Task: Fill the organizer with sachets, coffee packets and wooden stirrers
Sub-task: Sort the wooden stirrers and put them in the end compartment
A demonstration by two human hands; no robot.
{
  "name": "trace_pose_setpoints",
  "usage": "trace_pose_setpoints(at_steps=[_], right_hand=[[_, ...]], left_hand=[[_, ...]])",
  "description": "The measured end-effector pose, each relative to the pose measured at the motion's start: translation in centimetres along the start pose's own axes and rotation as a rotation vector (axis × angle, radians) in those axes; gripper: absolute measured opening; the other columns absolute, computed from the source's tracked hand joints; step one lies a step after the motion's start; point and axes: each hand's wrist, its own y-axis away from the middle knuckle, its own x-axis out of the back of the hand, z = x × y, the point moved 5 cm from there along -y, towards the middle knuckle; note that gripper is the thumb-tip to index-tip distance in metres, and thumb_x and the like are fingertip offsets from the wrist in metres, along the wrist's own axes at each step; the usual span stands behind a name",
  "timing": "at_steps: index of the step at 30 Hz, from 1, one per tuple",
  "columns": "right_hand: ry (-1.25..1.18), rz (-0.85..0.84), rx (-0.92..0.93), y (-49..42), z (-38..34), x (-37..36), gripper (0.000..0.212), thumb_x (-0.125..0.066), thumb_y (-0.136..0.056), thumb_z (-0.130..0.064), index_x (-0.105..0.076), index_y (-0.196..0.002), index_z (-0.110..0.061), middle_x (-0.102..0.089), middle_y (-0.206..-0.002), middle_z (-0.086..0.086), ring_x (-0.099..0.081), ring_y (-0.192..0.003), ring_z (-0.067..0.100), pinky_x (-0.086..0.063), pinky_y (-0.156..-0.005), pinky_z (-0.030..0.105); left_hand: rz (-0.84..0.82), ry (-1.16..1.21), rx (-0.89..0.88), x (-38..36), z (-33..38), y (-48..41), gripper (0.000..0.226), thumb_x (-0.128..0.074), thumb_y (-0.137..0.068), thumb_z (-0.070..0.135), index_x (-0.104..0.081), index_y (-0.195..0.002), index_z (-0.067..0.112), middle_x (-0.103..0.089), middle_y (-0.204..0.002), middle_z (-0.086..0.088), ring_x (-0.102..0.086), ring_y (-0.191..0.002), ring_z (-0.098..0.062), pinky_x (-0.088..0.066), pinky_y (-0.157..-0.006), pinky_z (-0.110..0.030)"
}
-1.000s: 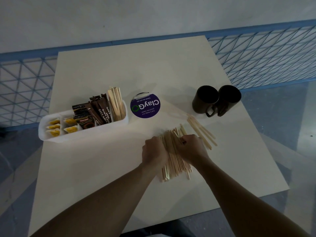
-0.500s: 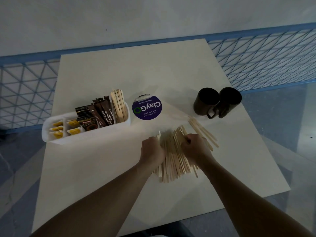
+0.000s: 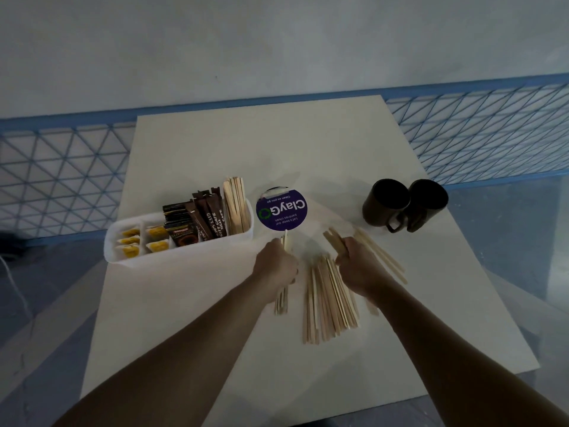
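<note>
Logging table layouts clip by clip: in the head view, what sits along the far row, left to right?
Inside the long white plastic organizer: small yellow sachets, dark brown coffee packets, upright pale wooden stirrers; then the round purple ClayGo sign, then two dark mugs standing side by side.

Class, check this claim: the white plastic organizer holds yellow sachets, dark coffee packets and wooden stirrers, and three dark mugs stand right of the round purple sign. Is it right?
Wrong in one point: the head view shows two dark mugs, not three, right of the round purple sign. The white plastic organizer does hold yellow sachets, dark coffee packets and wooden stirrers.
</note>
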Motion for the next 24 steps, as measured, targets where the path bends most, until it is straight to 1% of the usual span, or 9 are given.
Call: trace_pose_setpoints(at_steps=[2,5,8,10,13,16,18,21,24], right_hand=[[-0.05,-0.008,0.02,-0.2,-1.7,0.5,0.018,-0.04,-0.101,-0.013,-0.055,-0.11,-0.015,-0.059,-0.09,0.005,-0.055,-0.07,0.014,-0.041,-0.055,0.024],[-0.138,0.003,0.065,-0.6,-4.6,1.0,0.02,-0.038,-0.103,-0.012,-0.056,-0.111,-0.017,-0.06,-0.09,0.001,-0.056,-0.068,0.012,-0.039,-0.051,0.02],[-0.231,0.016,0.1,-2.2,-8.4,0.5,0.02,-0.039,-0.1,-0.009,-0.057,-0.106,-0.013,-0.059,-0.087,0.005,-0.053,-0.069,0.015,-0.043,-0.057,0.027],[-0.301,-0.011,0.117,-3.3,-10.5,-0.3,0.017,-0.041,-0.099,-0.006,-0.057,-0.104,-0.012,-0.058,-0.085,0.005,-0.054,-0.073,0.015,-0.045,-0.062,0.03],[-0.479,-0.036,0.12,-3.8,-12.2,-0.6,0.021,-0.042,-0.096,-0.002,-0.057,-0.107,-0.011,-0.06,-0.092,0.007,-0.058,-0.084,0.019,-0.048,-0.066,0.03],[-0.635,-0.044,0.132,-4.4,-14.5,-1.3,0.03,-0.035,-0.092,0.006,-0.058,-0.103,-0.01,-0.061,-0.091,0.009,-0.057,-0.083,0.021,-0.049,-0.07,0.032],[-0.704,-0.045,0.145,-4.9,-16.3,-1.9,0.032,-0.032,-0.093,0.008,-0.058,-0.102,-0.007,-0.062,-0.086,0.008,-0.057,-0.074,0.018,-0.05,-0.069,0.031],[-0.761,-0.033,0.2,-5.6,-18.0,-2.8,0.026,-0.034,-0.099,0.003,-0.058,-0.103,-0.008,-0.063,-0.086,0.009,-0.057,-0.072,0.017,-0.051,-0.067,0.029],[-0.776,0.018,0.227,-6.3,-19.0,-3.7,0.023,-0.036,-0.102,-0.002,-0.058,-0.105,-0.008,-0.064,-0.09,0.008,-0.061,-0.076,0.015,-0.052,-0.064,0.02]], left_hand=[[-0.016,0.126,-0.006,1.1,0.8,-0.2,0.029,-0.047,-0.096,0.002,-0.053,-0.123,0.01,-0.063,-0.101,-0.011,-0.066,-0.084,-0.02,-0.059,-0.074,-0.034],[0.002,0.232,-0.056,3.1,2.8,-0.4,0.022,-0.044,-0.097,0.001,-0.057,-0.114,0.007,-0.063,-0.099,-0.013,-0.064,-0.078,-0.018,-0.057,-0.075,-0.035],[0.06,0.311,-0.149,6.6,4.9,-1.1,0.016,-0.048,-0.095,0.0,-0.061,-0.104,0.006,-0.065,-0.099,-0.015,-0.064,-0.078,-0.019,-0.057,-0.08,-0.039],[0.092,0.369,-0.202,8.5,5.9,-1.7,0.015,-0.048,-0.095,0.0,-0.062,-0.096,0.007,-0.066,-0.096,-0.014,-0.066,-0.081,-0.021,-0.056,-0.077,-0.037],[0.143,0.417,-0.273,9.8,7.2,-1.5,0.018,-0.047,-0.097,0.003,-0.064,-0.102,0.006,-0.068,-0.096,-0.012,-0.069,-0.088,-0.021,-0.058,-0.068,-0.026],[0.22,0.417,-0.322,11.7,8.0,-1.1,0.02,-0.047,-0.098,0.006,-0.065,-0.106,0.008,-0.07,-0.095,-0.005,-0.069,-0.091,-0.013,-0.048,-0.057,-0.01],[0.279,0.408,-0.354,13.1,8.0,-1.3,0.02,-0.048,-0.097,0.007,-0.066,-0.105,0.011,-0.071,-0.095,-0.001,-0.069,-0.091,-0.01,-0.048,-0.065,-0.014],[0.34,0.363,-0.37,14.3,7.3,-2.0,0.019,-0.051,-0.096,0.012,-0.068,-0.101,0.018,-0.072,-0.092,0.005,-0.068,-0.091,-0.008,-0.054,-0.083,-0.032],[0.379,0.335,-0.36,14.9,6.4,-2.8,0.017,-0.055,-0.095,0.018,-0.07,-0.099,0.025,-0.072,-0.093,0.008,-0.068,-0.089,-0.01,-0.056,-0.085,-0.038]])
